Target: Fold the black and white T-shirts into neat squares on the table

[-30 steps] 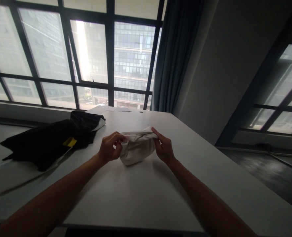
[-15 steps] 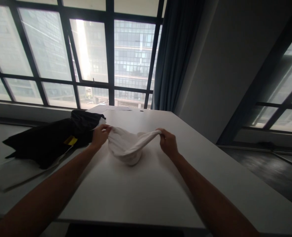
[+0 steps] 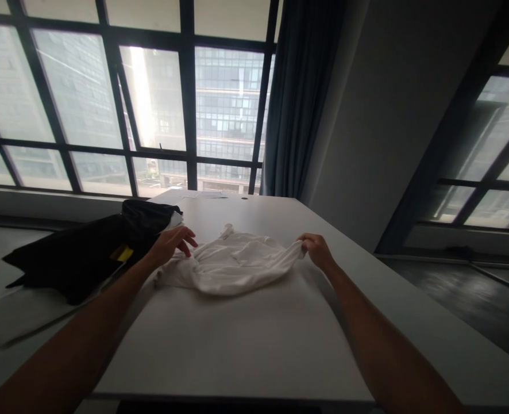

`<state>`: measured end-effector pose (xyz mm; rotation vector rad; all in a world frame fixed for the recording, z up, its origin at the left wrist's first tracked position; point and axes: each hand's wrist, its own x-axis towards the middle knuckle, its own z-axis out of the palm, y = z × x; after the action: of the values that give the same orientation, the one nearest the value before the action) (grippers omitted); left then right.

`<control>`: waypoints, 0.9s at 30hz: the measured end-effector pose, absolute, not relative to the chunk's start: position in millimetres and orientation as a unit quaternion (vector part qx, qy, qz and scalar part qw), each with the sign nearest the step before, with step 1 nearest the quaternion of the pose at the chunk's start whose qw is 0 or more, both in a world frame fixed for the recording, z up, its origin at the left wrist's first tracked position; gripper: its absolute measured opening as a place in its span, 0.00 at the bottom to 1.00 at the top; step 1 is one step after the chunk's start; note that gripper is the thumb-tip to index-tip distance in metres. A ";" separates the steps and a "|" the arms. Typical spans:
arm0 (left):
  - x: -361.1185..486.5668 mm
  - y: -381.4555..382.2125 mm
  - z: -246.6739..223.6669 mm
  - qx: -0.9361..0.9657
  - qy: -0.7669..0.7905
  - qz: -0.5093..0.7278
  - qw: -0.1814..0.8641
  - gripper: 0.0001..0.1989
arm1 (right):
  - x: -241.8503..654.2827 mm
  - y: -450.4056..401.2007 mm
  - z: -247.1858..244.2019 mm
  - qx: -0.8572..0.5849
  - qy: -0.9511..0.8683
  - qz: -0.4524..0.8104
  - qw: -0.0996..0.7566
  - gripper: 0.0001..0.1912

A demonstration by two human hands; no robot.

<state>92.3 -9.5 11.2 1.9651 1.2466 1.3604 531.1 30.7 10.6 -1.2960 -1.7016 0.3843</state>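
A crumpled white garment [image 3: 241, 261], possibly a shirt, lies spread across the white table [image 3: 237, 345]. At its right end, my right hand [image 3: 317, 250] pinches a corner and keeps it slightly raised. Over the garment's left end is my left hand [image 3: 172, 244], fingers spread and apart, holding nothing. Whether its fingertips touch the cloth I cannot tell. Folds hide part of the garment's shape.
To the left lies a black garment or bag [image 3: 77, 253] with a yellow tag [image 3: 122, 253], on top of something white. Papers [image 3: 205, 194] rest at the table's far end, near a dark round spot [image 3: 245, 198]. Windows and a blue curtain [image 3: 289, 115] stand beyond.
The white garment has gone from bunched and hanging between both hands to lying flatter and wider on the table. My left hand has let go; my right hand has moved right with its corner.
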 end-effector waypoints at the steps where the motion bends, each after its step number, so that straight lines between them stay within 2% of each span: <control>1: 92.3 -7.0 7.0 0.731 0.473 0.445 0.210 0.28 | 531.1 29.4 11.6 -0.509 -0.698 0.208 0.459 0.20; 4: 93.9 -0.2 -9.3 0.791 0.512 0.310 0.129 0.28 | 523.0 24.6 9.1 -0.479 -0.714 0.273 0.431 0.26; 6: 100.0 2.1 -19.9 0.822 0.502 0.250 0.104 0.26 | 511.2 21.4 1.4 -0.478 -0.751 0.240 0.387 0.24; 10: 113.4 3.1 -27.8 0.847 0.469 0.230 0.100 0.19 | 485.2 20.7 -19.0 -0.463 -0.835 0.161 0.252 0.31; 14: 97.3 4.2 -14.2 0.795 0.537 0.279 0.047 0.16 | 482.7 29.3 -19.3 -0.535 -0.827 0.082 0.149 0.18; 17: 72.0 2.4 3.8 0.692 0.603 0.395 -0.033 0.15 | 505.4 33.0 -3.3 -0.623 -0.773 0.044 0.115 0.15; 19: 60.2 -1.7 15.9 0.628 0.611 0.477 -0.071 0.15 | 527.3 31.1 7.9 -0.640 -0.758 0.070 0.107 0.11; 22: 58.0 -10.1 28.7 0.575 0.590 0.554 -0.119 0.17 | 555.1 24.0 17.4 -0.631 -0.752 0.185 0.040 0.06; 24: 65.3 -15.0 29.5 0.620 0.562 0.537 -0.106 0.19 | 562.8 19.7 18.0 -0.621 -0.749 0.230 0.032 0.13; 27: 82.4 -19.9 15.7 0.783 0.516 0.348 0.013 0.26 | 557.8 16.6 15.0 -0.599 -0.767 0.205 0.105 0.37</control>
<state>82.4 -19.9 15.7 2.4390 1.6088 1.0835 557.8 16.6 15.0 -1.7652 -2.2595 0.6051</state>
